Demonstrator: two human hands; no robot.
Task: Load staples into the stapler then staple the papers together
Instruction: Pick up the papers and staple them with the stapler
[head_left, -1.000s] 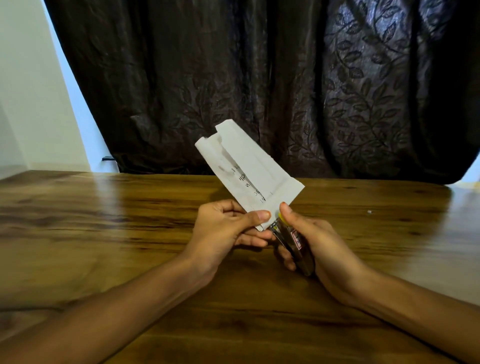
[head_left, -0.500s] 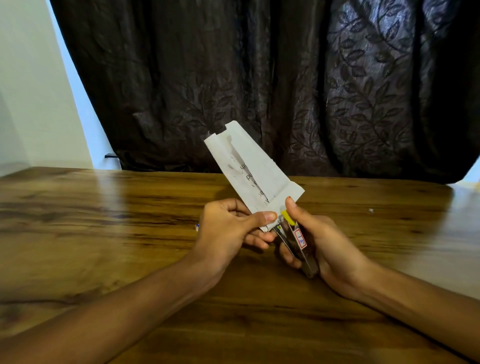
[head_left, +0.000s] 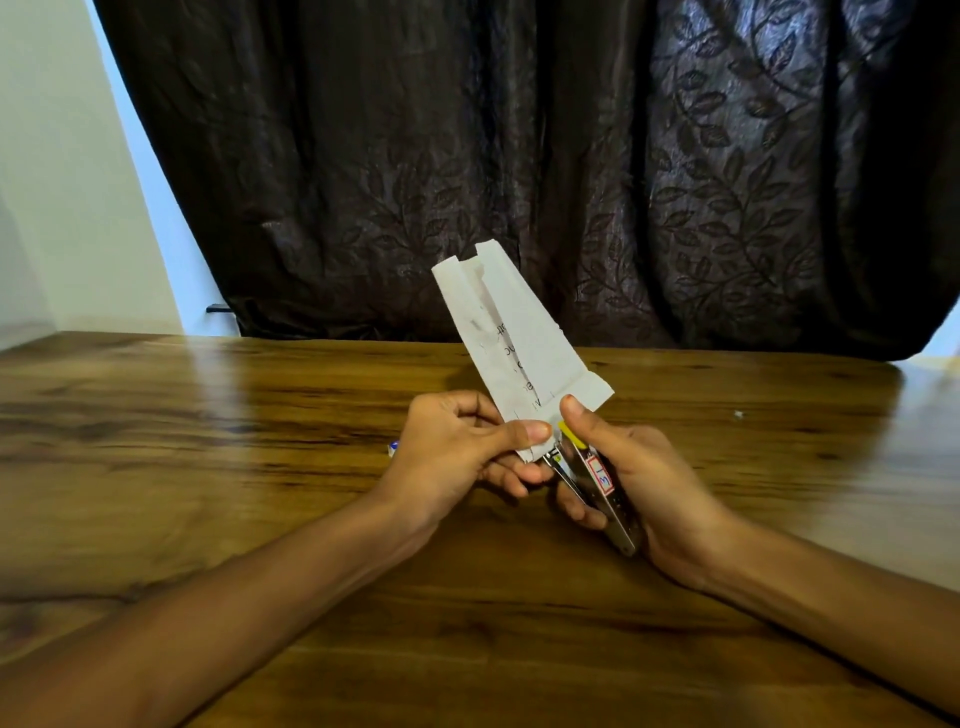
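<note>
**Fingers pinching paper at the stapler mouth**

Fingers and thumb of the left hand (head_left: 457, 452) pinch the lower edge of the folded white papers (head_left: 511, 343), held upright at frame centre. Curled round the small metal stapler with a yellow tip and red label (head_left: 597, 480), the right hand (head_left: 644, 488) rests its thumb on the top. Compared with a second earlier, the papers stand more upright and their corner sits closer to the stapler mouth, just right of centre. Loading appears finished; stapling seems imminent. Below lies a brown wooden table (head_left: 208, 415).
</note>
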